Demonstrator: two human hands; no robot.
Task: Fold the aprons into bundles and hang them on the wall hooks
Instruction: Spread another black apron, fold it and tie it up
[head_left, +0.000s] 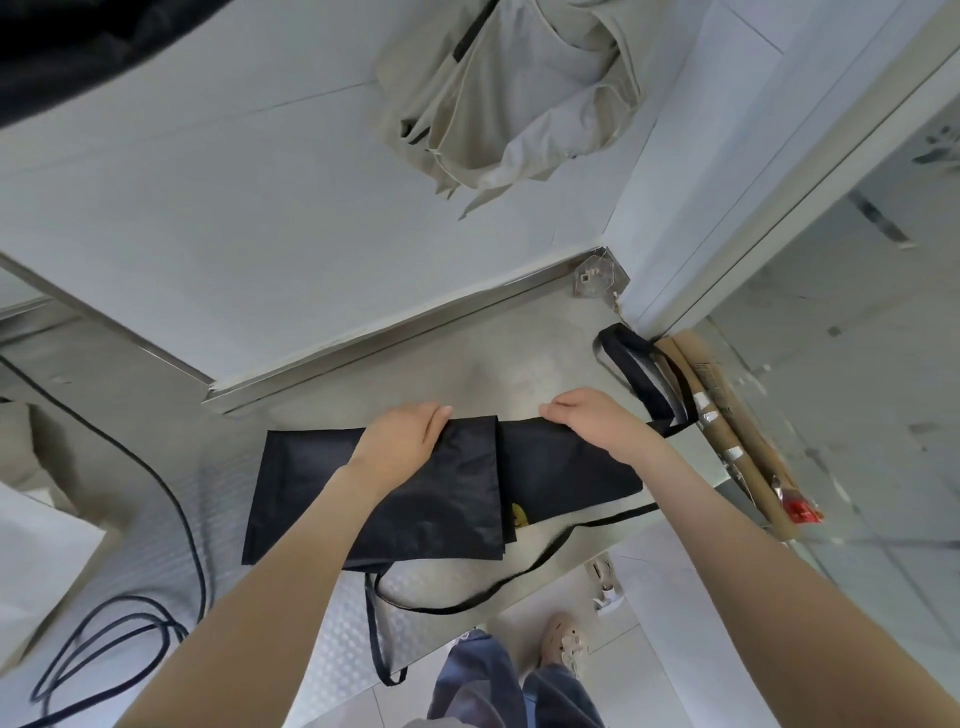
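Bench carries black apron, half-folded, by the front edge. Beige apron is on the wall, hook hidden. My left hand: grip released, flat on flap. Right hand: grip pinching far hem. Next I'd fold the right part over and gather the neck loop.

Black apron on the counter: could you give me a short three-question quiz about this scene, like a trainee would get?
1. True or false: the black apron already hangs on a hook.
2. What hangs on the wall above the counter? A) beige fabric B) a red towel C) a metal pan
3. Which hand lies flat on the apron's folded layer?
Key: 1 false, it lies on the counter; 2 A; 3 the left hand.
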